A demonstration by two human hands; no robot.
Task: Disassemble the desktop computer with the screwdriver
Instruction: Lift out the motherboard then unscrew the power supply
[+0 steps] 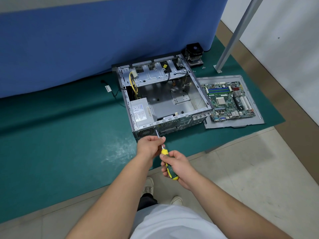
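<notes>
At the case's (165,104) near rear edge, the screwdriver (164,153) slants up-left into it, left hand (149,145) pinching the shaft nearer the tip, right hand (176,165) wrapped round the handle.

Both forearms outstretched, left hand (149,146) and right hand (176,165) curled

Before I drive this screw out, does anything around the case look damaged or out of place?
One thing: the green bench mat has a whitish scuffed patch just left of the left hand. The loose silver screws lie beside the black heatsink fan, near the mat's back edge. Nothing looks spilled.
</notes>
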